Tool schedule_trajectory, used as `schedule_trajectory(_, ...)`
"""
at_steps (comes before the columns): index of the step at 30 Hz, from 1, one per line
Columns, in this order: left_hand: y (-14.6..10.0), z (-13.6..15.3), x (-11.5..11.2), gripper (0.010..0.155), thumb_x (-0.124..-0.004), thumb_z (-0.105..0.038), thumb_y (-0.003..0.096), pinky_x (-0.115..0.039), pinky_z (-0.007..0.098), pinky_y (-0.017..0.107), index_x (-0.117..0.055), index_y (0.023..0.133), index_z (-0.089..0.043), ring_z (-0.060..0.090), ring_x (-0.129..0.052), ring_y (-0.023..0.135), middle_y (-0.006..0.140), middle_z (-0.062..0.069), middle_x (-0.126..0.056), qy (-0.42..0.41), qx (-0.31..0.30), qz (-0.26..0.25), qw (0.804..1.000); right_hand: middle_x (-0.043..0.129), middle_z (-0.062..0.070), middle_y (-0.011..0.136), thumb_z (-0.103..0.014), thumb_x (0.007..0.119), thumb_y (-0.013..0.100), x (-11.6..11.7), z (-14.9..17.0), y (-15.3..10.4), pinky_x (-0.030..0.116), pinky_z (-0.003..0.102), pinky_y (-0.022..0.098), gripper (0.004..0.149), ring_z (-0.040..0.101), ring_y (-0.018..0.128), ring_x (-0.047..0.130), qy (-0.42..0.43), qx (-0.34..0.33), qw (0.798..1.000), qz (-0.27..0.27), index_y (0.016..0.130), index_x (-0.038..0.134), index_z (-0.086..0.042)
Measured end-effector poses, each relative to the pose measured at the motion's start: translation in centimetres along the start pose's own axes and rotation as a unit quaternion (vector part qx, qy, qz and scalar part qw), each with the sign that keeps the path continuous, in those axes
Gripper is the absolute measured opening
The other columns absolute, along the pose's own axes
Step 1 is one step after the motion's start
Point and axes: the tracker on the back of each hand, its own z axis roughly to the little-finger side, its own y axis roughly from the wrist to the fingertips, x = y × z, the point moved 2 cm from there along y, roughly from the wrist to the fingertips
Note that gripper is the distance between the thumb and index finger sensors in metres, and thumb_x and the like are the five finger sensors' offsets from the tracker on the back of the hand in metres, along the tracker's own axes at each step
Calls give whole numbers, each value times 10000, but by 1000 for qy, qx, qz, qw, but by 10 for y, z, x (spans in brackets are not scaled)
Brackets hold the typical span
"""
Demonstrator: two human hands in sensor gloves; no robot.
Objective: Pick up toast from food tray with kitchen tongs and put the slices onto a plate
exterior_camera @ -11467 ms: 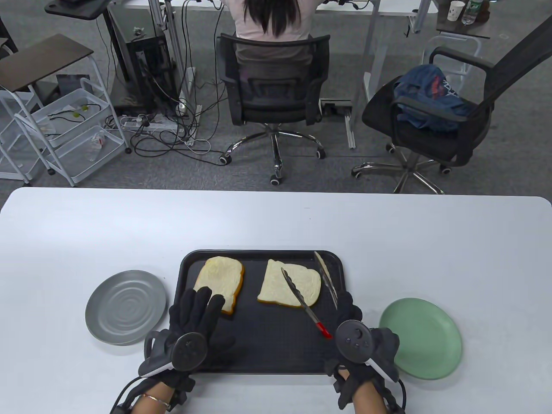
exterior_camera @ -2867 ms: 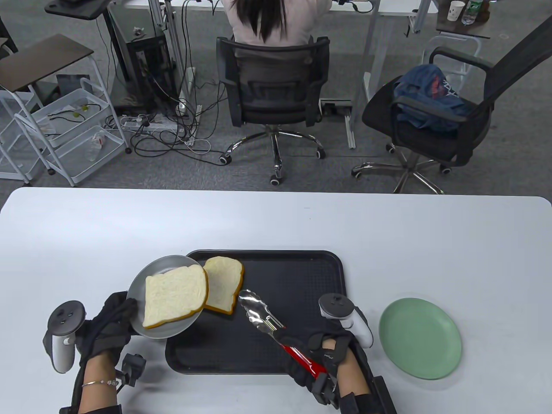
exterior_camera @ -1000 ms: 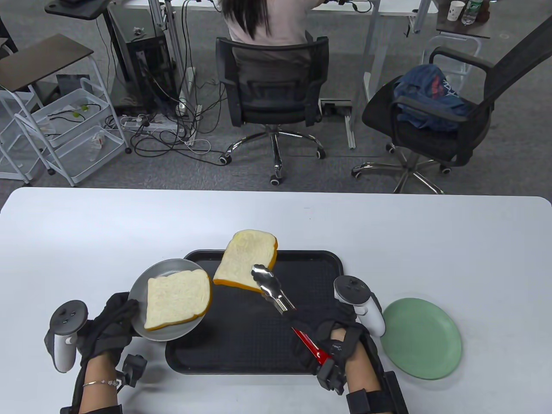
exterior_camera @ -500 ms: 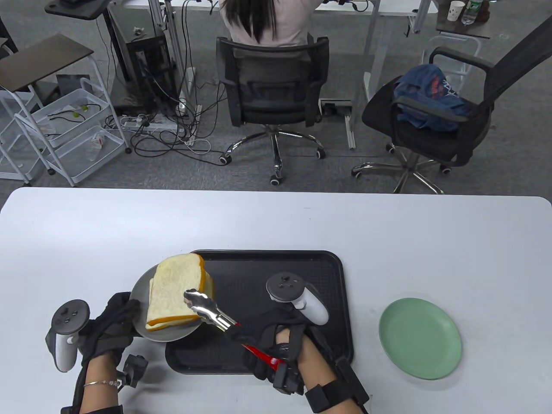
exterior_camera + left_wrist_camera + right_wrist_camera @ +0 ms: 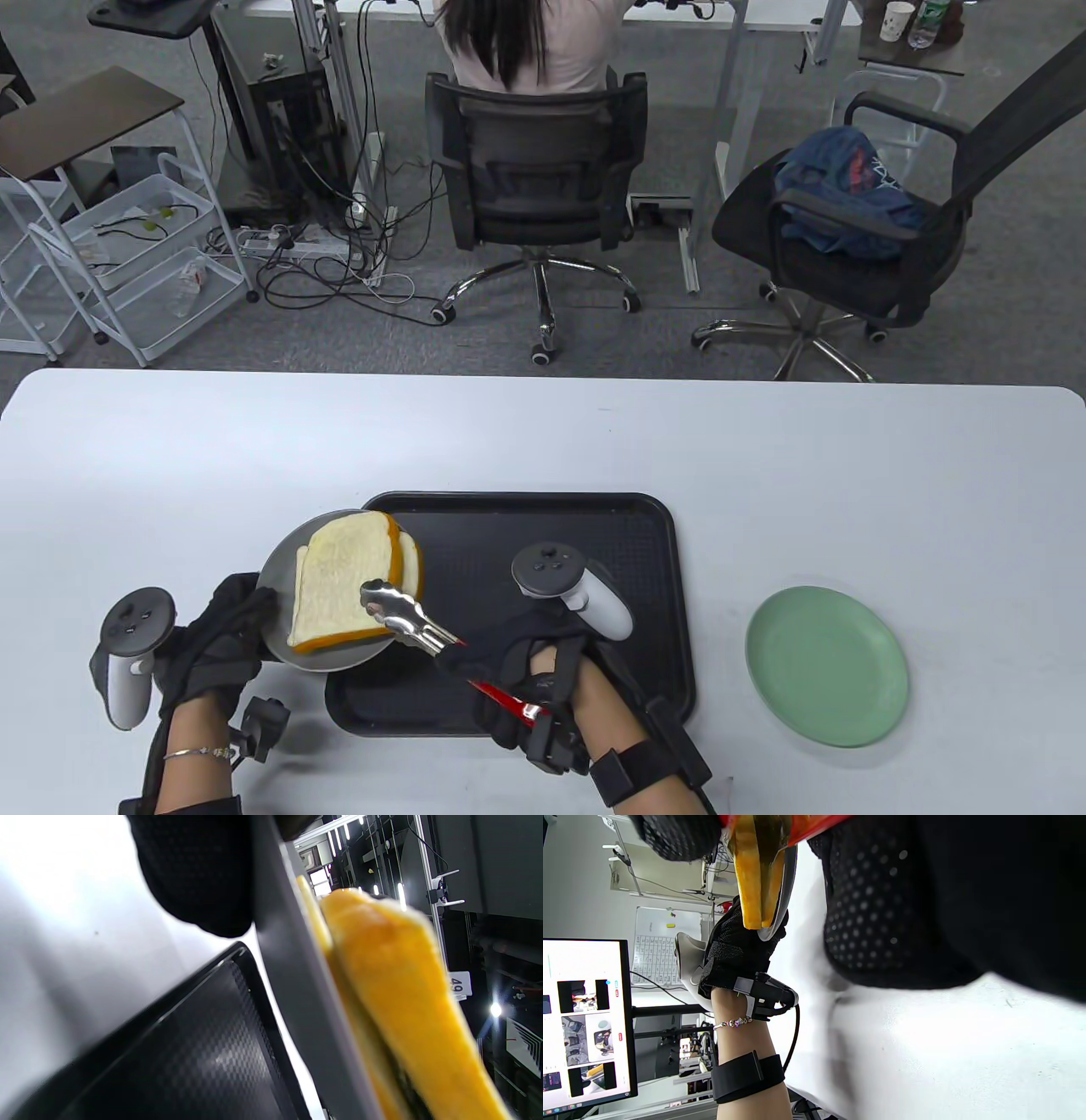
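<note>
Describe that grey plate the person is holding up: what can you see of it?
The grey plate is round, shallow and looks like dull metal. The left hand holds its near-left rim, lifted and tilted over the black tray's left edge. Two toast slices lie stacked on it, with the tongs' tips over the upper one.

A green plate (image 5: 827, 666) lies on the white table (image 5: 543, 433), right of the tray. Beyond the table a person (image 5: 530, 42) sits in a black office chair (image 5: 536, 182); another chair (image 5: 857, 246) holds a blue bag (image 5: 840, 199). A white wire cart (image 5: 136, 255) stands far left, cables (image 5: 339, 272) beside it.
</note>
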Motion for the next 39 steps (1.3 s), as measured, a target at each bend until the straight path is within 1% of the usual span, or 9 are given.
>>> schedule_trajectory(1,0,-1,0,504,-605,-251,711,-981,221,397,-488,1129,4,228,-1055,553,876,192,-871,-1,-1,1,1000,944,321,465,-527,707,475,0,0,-1,940,411,-3,784,344,139,1011,3,-3,1000,-1,861,587,145)
schedule_trajectory(12,0,1,0,504,-602,-252,712,-981,218,403,-483,1131,2,225,-1054,560,881,188,-869,-4,1,3,1000,925,353,471,-588,711,464,-5,0,-21,938,399,-7,867,345,145,1007,12,-16,1000,-1,874,548,159)
schedule_trajectory(20,0,3,0,506,-599,-253,713,-980,215,405,-478,1132,4,221,-1053,561,882,186,-866,-6,8,-1,1000,906,352,510,-606,725,452,-21,8,-61,932,408,17,905,352,174,998,29,-50,998,34,875,519,168)
schedule_trajectory(27,1,3,-2,505,-598,-253,714,-980,214,406,-478,1132,2,220,-1053,563,883,185,-866,-10,7,7,1000,849,383,580,-581,768,425,-49,29,-113,916,423,65,938,358,233,975,35,-68,990,121,886,450,172)
schedule_trajectory(30,1,3,-1,504,-598,-254,714,-980,214,406,-478,1132,0,221,-1052,563,884,186,-865,-11,6,5,1000,828,391,601,-563,778,418,-63,42,-138,910,431,81,942,364,254,966,43,-71,981,174,891,426,171)
schedule_trajectory(31,1,3,-1,505,-598,-253,714,-980,214,406,-477,1132,2,220,-1053,563,883,185,-865,-12,6,5,1000,813,399,615,-553,783,416,-70,49,-151,904,439,93,943,372,268,959,45,-67,976,204,897,410,167)
schedule_trajectory(32,1,3,-1,505,-599,-253,714,-980,214,406,-478,1132,2,221,-1053,562,884,186,-865,-11,6,5,1000,805,403,623,-547,785,414,-73,51,-156,901,443,101,944,377,277,955,44,-65,974,215,900,400,165)
schedule_trajectory(36,1,3,-2,505,-599,-254,714,-980,216,405,-478,1132,2,222,-1053,562,883,185,-866,-8,8,5,1000,749,422,675,-516,796,403,-92,74,-193,870,474,154,956,411,341,922,39,-41,951,305,913,357,164)
schedule_trajectory(39,2,3,-2,505,-599,-255,714,-979,216,404,-480,1131,3,224,-1052,561,883,187,-865,-7,8,7,1000,705,435,709,-478,811,393,-102,93,-214,833,504,201,949,445,404,882,46,-24,935,350,920,341,155)
